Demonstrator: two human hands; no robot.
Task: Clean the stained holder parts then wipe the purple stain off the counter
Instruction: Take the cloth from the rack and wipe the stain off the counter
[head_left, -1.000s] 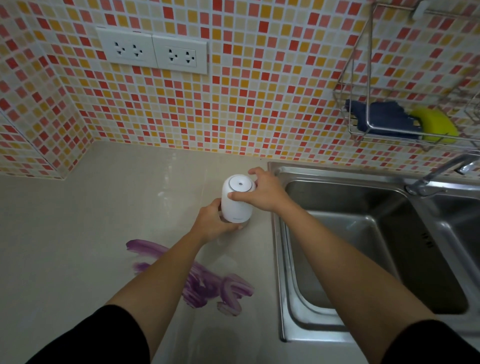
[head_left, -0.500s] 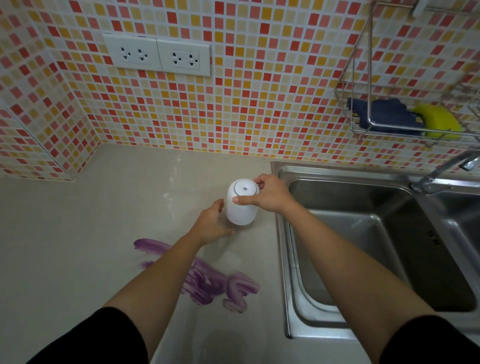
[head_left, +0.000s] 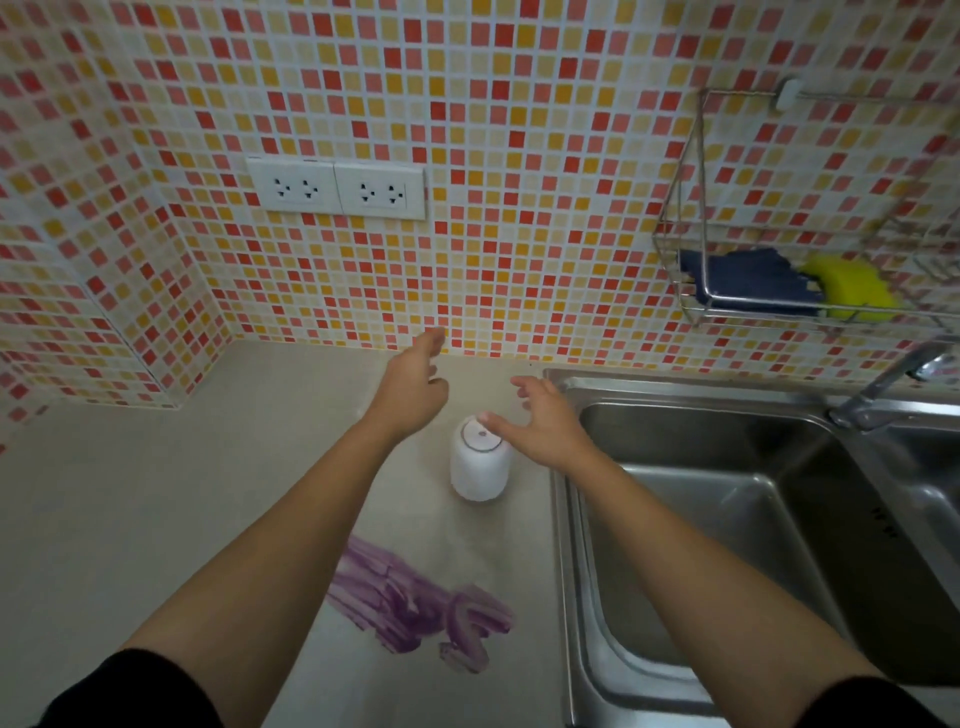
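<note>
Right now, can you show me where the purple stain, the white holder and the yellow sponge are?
purple stain (head_left: 410, 603), head view, middle of the smear.
white holder (head_left: 478, 473), head view, its side wall.
yellow sponge (head_left: 852, 291), head view, its top face in the wire rack.

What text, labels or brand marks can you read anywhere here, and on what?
No legible text anywhere.
White holder: no readable label; only a ring and a small dark dot on its top.
Wall sockets: no markings readable.
Sink: dark marks on the far basin wall, too blurred to read.
Blue cloth and yellow sponge: no print visible.
</note>
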